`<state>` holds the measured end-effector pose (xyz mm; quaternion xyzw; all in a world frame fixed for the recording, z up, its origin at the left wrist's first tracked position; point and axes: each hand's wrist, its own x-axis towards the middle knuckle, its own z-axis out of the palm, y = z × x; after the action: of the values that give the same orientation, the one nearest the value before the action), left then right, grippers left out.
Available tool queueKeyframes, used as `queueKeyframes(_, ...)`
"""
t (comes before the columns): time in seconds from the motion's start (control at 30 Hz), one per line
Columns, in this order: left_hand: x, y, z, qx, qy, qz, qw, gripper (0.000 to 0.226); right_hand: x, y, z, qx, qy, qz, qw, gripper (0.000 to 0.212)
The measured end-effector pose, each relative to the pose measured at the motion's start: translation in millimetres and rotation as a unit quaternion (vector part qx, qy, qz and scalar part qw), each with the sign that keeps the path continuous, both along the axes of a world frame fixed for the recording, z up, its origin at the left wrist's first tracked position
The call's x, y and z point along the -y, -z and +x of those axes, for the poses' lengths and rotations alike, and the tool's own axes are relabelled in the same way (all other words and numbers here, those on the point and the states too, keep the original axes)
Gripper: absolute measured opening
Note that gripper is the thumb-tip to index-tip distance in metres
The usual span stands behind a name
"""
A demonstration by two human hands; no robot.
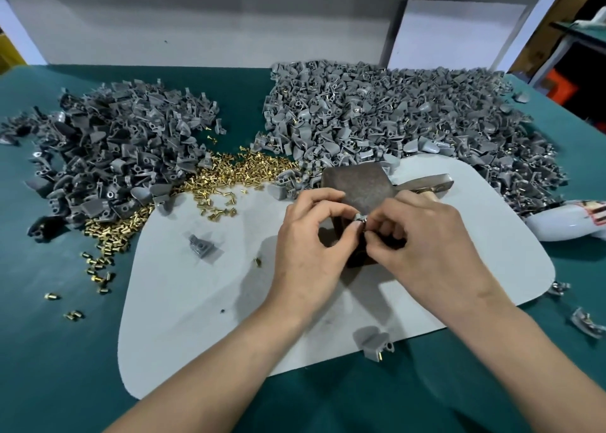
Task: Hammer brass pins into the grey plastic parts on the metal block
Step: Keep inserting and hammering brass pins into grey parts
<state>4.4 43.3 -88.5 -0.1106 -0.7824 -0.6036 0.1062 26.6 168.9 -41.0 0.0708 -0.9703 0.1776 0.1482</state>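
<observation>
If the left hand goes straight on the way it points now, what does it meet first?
Likely the metal block, just beyond the small part the left hand pinches; depth is unclear.

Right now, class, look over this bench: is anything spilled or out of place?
Stray brass pins lie scattered beyond the main heap, across the green cloth at the left. One grey part lies alone at the white mat's near edge.

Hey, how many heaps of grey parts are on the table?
2. The left heap lies far left, beside the brass pins; the right heap lies behind the metal block. A few stray parts lie apart; more may be out of frame.
</observation>
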Motion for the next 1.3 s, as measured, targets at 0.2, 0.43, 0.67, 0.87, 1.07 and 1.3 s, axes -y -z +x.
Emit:
queueKeyframes(0.2, -1.4, -1.4, 0.5, 0.009, 0.000, 0.000, 1.000, 0.005, -4.2, -1.6, 0.3, 0.018, -0.017, -0.017, 1.000, 0.008)
queueKeyframes(0.43, 0.0, -3.1, 4.2, 0.017, -0.011, 0.023, 1.000, 0.004, -14.5, -0.9, 6.9, -0.012, -0.056, -0.090, 0.994, 0.008)
queueKeyframes(0.67, 1.2, -7.8, 6.5, 0.045, 0.016, 0.059, 0.997, 0.006, -32.1, 4.1, 1.7, 0.048, -0.057, -0.434, 0.898, 0.025)
queueKeyframes(0.87, 1.1, -6.8, 6.6, 0.032, 0.027, 0.058, 0.997, 0.011, -36.7, 5.4, -3.4, 0.060, -0.058, -0.534, 0.842, 0.025)
queueKeyframes(1.07, 0.0, -4.4, 5.5, 0.021, 0.050, 0.007, 0.998, 0.013, -39.1, 0.2, -3.2, 0.093, -0.104, -0.494, 0.858, 0.017)
queueKeyframes(1.3, -3.4, -4.4, 4.7, 0.007, 0.053, -0.006, 0.999, 0.003, -44.1, -0.8, -19.3, 0.099, -0.146, -0.323, 0.930, 0.016)
